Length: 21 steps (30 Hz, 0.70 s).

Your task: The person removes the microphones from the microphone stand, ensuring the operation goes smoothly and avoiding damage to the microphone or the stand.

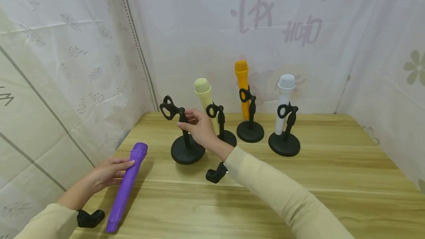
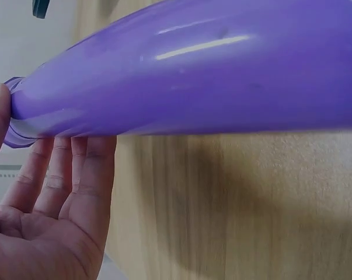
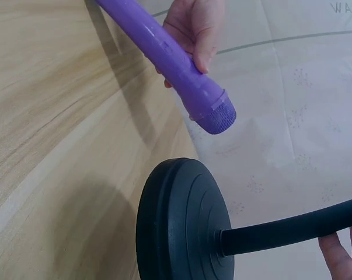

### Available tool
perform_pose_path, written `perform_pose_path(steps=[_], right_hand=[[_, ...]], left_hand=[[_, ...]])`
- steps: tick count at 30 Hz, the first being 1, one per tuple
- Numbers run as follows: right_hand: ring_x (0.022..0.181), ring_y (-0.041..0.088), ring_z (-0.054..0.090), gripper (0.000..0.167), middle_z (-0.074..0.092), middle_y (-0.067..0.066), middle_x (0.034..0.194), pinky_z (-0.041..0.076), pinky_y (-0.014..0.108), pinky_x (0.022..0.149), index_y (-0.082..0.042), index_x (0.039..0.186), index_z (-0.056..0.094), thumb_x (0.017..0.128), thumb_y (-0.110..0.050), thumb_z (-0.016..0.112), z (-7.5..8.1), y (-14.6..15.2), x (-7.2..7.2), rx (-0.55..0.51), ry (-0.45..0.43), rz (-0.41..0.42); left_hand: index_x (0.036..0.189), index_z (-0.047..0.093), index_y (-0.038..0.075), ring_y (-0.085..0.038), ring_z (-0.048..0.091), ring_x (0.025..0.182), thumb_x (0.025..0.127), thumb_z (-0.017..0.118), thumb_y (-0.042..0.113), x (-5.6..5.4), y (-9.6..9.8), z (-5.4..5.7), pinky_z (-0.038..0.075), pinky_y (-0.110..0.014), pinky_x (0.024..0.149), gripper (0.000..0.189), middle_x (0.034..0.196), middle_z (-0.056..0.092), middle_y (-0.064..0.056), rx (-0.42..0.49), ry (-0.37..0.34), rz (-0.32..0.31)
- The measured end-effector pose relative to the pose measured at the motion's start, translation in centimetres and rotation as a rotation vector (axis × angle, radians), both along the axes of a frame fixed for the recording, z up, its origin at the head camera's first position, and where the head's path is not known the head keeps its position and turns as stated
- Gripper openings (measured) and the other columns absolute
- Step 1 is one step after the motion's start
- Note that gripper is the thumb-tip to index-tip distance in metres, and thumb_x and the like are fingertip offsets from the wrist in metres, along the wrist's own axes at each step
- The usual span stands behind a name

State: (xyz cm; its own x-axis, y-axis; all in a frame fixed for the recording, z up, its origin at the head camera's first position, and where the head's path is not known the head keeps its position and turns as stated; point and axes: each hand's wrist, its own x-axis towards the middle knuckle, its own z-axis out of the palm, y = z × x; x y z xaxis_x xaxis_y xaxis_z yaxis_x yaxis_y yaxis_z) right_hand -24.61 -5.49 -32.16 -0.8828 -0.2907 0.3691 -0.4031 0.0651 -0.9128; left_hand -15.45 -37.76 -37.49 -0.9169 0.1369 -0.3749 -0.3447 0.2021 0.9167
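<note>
The purple microphone (image 1: 126,186) is seen nearest the camera, lying along the wooden table (image 1: 332,180) with its grille end pointing towards the empty stand (image 1: 186,135). It is touched from the side by the left hand (image 1: 107,172), whose fingers are stretched out almost straight against the barrel; in the left wrist view the fingers (image 2: 76,175) are seen flat beneath the purple body, with the thumb at its edge, and nothing is gripped.

The empty stand, taken here as the landmark, is made up of a round black base, a thin upright post and a black clip at the top. Its post is pinched just below the clip by the right hand (image 1: 199,126), with fingers curled round it.

Just behind and to the right of the empty stand, a pale yellow microphone (image 1: 206,102) is held in a second stand, partly hidden by the right hand. Further right and further back, an orange microphone (image 1: 242,87) is clipped upright in a third stand. Furthest right, well apart from the empty stand, a white microphone (image 1: 283,102) is set in a fourth. White patterned cloth is hung behind and beside the table.

The purple microphone is glossy and smooth, with a slightly flared collar and a textured purple grille.
</note>
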Motion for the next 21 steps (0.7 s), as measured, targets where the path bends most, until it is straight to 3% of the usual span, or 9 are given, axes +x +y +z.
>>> perform_pose_path(steps=[6,16,21], right_hand=[[0.092,0.013,0.064,0.029,0.065,0.000,0.102,0.054,0.026,0.078,-0.010,0.112,0.068,0.085,-0.015,0.077,-0.4,-0.7,-0.9,-0.022,0.016,-0.003],[0.093,0.012,0.062,0.030,0.063,0.000,0.103,0.053,0.025,0.077,-0.011,0.114,0.067,0.086,-0.013,0.076,-1.2,-2.1,-2.0,-0.029,-0.027,-0.027],[0.092,0.010,0.061,0.028,0.063,-0.002,0.103,0.053,0.022,0.076,-0.012,0.113,0.067,0.086,-0.014,0.076,-2.0,-2.9,-2.3,-0.017,-0.046,-0.031]], left_hand=[[0.117,0.063,0.003,-0.018,0.067,0.088,0.099,0.058,0.025,-0.1,-0.3,-0.2,0.055,-0.038,0.079,0.028,0.095,0.069,0.000,-0.029,-0.009,-0.011],[0.100,0.070,0.015,-0.018,0.068,0.085,0.099,0.059,0.024,-0.4,-0.4,-0.6,0.056,-0.037,0.078,0.015,0.091,0.070,0.001,-0.003,-0.061,-0.031],[0.105,0.069,0.010,-0.018,0.067,0.084,0.099,0.058,0.025,-0.2,-0.4,-0.8,0.056,-0.037,0.077,0.019,0.091,0.069,0.000,-0.005,-0.075,-0.057]])
